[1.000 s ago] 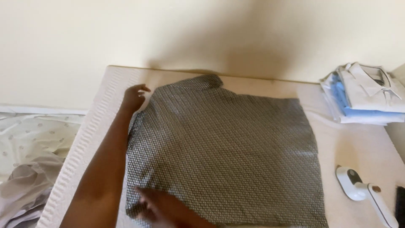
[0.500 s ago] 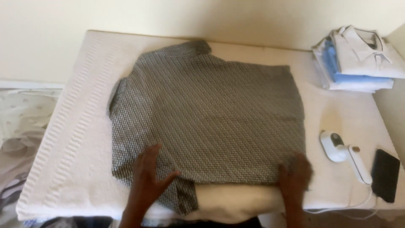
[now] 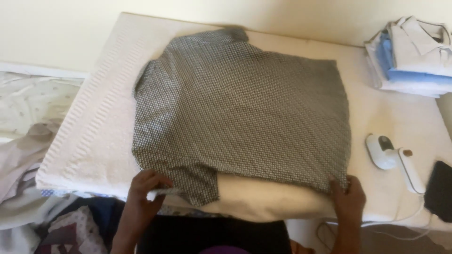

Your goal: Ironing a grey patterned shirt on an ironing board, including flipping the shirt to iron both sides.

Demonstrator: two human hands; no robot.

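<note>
Grey small-patterned shirt (image 3: 245, 113) lies flat, collar to the far edge of the white padded table (image 3: 89, 136), hem at the near edge. Step judged: squaring the hem before folding; next calls for an even pull. Left hand (image 3: 146, 188) pinches the near-left hem corner, fingers curled closed. Right hand (image 3: 347, 195) presses the near-right corner, grip unclear. Handheld iron (image 3: 393, 160) sits right.

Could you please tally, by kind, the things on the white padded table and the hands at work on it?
Patterned shirt, spread flat: 1
Stack of folded shirts: 1
White handheld iron: 1
Black phone: 1
Hands gripping the shirt's near edge, left hand and right hand: 2
Total: 6
</note>
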